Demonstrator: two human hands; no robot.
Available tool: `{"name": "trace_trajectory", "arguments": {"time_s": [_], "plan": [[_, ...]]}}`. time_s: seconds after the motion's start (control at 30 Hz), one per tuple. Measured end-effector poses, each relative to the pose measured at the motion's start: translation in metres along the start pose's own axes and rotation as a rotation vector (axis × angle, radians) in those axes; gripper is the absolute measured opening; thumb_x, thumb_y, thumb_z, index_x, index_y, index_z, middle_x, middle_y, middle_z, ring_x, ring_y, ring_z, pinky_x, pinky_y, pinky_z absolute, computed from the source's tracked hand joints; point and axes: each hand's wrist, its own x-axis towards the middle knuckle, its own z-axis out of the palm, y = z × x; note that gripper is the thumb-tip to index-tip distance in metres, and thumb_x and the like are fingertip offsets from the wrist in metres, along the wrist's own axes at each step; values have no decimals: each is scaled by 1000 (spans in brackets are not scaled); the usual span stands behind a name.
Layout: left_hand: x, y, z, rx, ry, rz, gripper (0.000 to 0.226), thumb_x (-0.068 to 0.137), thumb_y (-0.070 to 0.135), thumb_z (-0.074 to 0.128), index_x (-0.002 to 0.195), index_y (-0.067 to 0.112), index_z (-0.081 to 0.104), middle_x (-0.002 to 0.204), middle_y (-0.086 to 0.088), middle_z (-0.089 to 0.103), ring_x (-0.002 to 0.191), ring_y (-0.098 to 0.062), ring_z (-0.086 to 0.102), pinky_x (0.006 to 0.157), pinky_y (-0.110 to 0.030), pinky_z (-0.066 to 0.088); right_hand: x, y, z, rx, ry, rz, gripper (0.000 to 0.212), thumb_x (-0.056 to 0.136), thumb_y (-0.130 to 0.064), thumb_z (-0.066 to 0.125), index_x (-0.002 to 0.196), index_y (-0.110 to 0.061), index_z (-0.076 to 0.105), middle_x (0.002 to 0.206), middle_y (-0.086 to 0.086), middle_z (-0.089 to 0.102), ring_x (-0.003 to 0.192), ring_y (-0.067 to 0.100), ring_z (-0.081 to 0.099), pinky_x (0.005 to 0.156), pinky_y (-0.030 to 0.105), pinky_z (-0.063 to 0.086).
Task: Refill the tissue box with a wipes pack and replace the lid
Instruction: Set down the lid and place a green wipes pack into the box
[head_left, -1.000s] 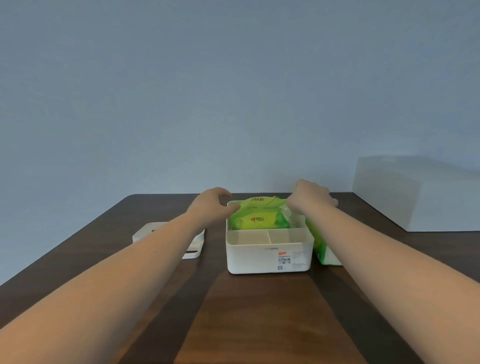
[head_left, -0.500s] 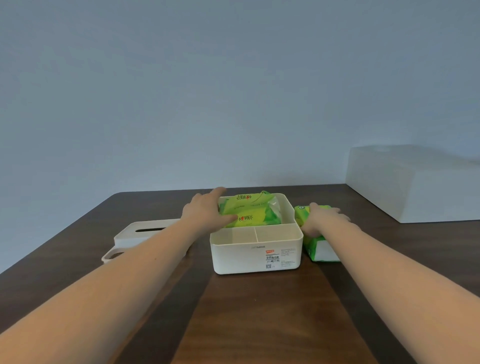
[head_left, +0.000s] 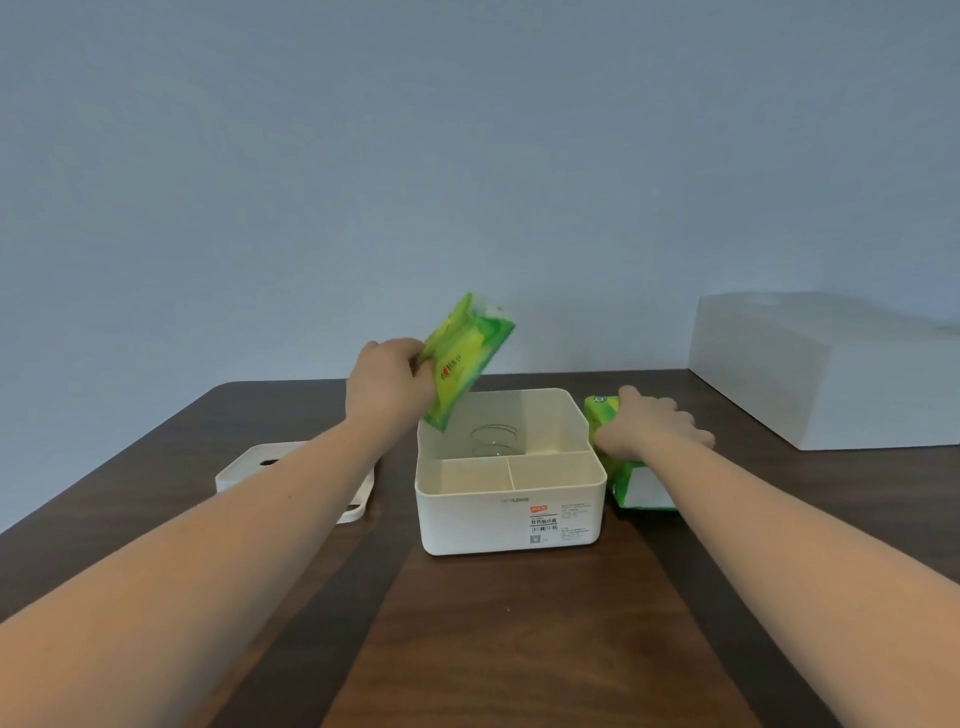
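**Desk:** Why is the wipes pack (head_left: 467, 358) up in the air at that slant?

**Photographer:** The left hand (head_left: 387, 384) pinches it by one short end, fingers and thumb clamped on the wrapper. The free end hangs over the back left corner of the tissue box (head_left: 467, 525). Tilted like that, it clears the rim. Whether it is headed in or out cannot be read from this moment.

**Desk:** And the right hand (head_left: 649, 428)?

**Photographer:** It sits on a second pack (head_left: 641, 486) on the table (head_left: 519, 649), just beside the box's right wall. The fingers curl over the top and the thumb is at the near side, gripping it. My reading is that this one is kept within reach for the refill.

**Desk:** The lid (head_left: 244, 470)?

**Photographer:** Off, flat on the table to the left of the box and partly hidden behind the left forearm. It looks parked clear of the opening.

**Desk:** How does the box look?

**Photographer:** Cream plastic, open-topped, with a label on its front wall. The two small front compartments are bare, and the large rear one holds only a wire coil (head_left: 493, 439) on its floor. The held pack is bright green and yellow, soft and slightly creased. The refill is not yet done, and the lid waits
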Motion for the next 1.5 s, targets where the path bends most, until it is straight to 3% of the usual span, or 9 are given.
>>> {"name": "trace_trajectory", "arguments": {"time_s": [0.13, 0.23, 0.47, 0.63, 0.8, 0.97, 1.1, 1.27, 1.5], "plan": [[17, -1, -13, -1, 96, -51, 27, 88, 16, 47, 103, 9, 68, 96, -13, 69, 83, -30, 56, 68, -36, 46, 5, -10, -19, 132, 126, -48, 66, 76, -37, 57, 137, -33, 34, 134, 17, 42, 125, 40, 42, 100, 52, 36], [31, -16, -13, 70, 87, -102, 36, 90, 14, 47, 123, 15, 63, 118, -11, 65, 105, -32, 60, 81, -38, 47, 8, -21, -40, 295, 173, -124, 73, 74, -39, 62, 140, -40, 30, 135, 13, 43, 125, 38, 44, 102, 49, 37], [52, -39, 11, 239, -13, -128, 37, 96, 12, 43, 125, 17, 66, 128, -10, 60, 116, -33, 56, 84, -36, 46, 7, -56, -55, 372, 121, -554, 87, 65, -44, 74, 141, -46, 30, 138, 8, 44, 124, 33, 50, 103, 48, 44], [74, -44, 30, 350, -115, -88, 40, 92, 6, 45, 120, 20, 70, 120, -9, 66, 109, -33, 61, 77, -33, 46, 0, -73, -43, 154, 36, -878, 90, 68, -41, 77, 145, -42, 29, 146, 4, 40, 132, 27, 43, 108, 46, 40], [82, -59, 55, 473, -203, -25, 40, 91, 9, 47, 120, 25, 69, 119, -4, 68, 107, -30, 63, 73, -30, 46, -2, -77, -31, -178, -4, -1059, 90, 69, -51, 71, 144, -51, 20, 150, -2, 33, 134, 27, 38, 107, 50, 37], [81, -76, 72, 571, -256, 43, 38, 94, 16, 45, 121, 32, 67, 123, 2, 66, 110, -26, 62, 71, -29, 44, -3, -78, -28, -331, -37, -1128, 86, 77, -49, 69, 144, -56, 15, 156, -5, 21, 138, 26, 30, 108, 49, 33], [80, -88, 77, 595, -271, 61, 37, 91, 14, 44, 107, 29, 74, 114, -2, 68, 100, -27, 65, 63, -30, 45, -6, -81, -23, -354, -163, -1169, 80, 81, -43, 70, 145, -50, 23, 156, -10, 26, 140, 20, 28, 112, 46, 31], [75, -92, 76, 527, -250, 56, 37, 95, 29, 47, 129, 33, 60, 127, -3, 62, 112, -24, 61, 73, -34, 49, -5, -79, -16, -174, -223, -1153, 58, 84, -35, 70, 138, -40, 48, 147, -12, 44, 137, 11, 36, 115, 32, 29], [67, -93, 48, 496, -240, 68, 35, 94, 35, 46, 125, 29, 62, 122, -1, 65, 112, -24, 60, 77, -36, 51, -19, -81, -24, 37, -223, -1042, 46, 84, -41, 69, 129, -35, 59, 140, -14, 53, 126, 1, 44, 99, 19, 30]]}}
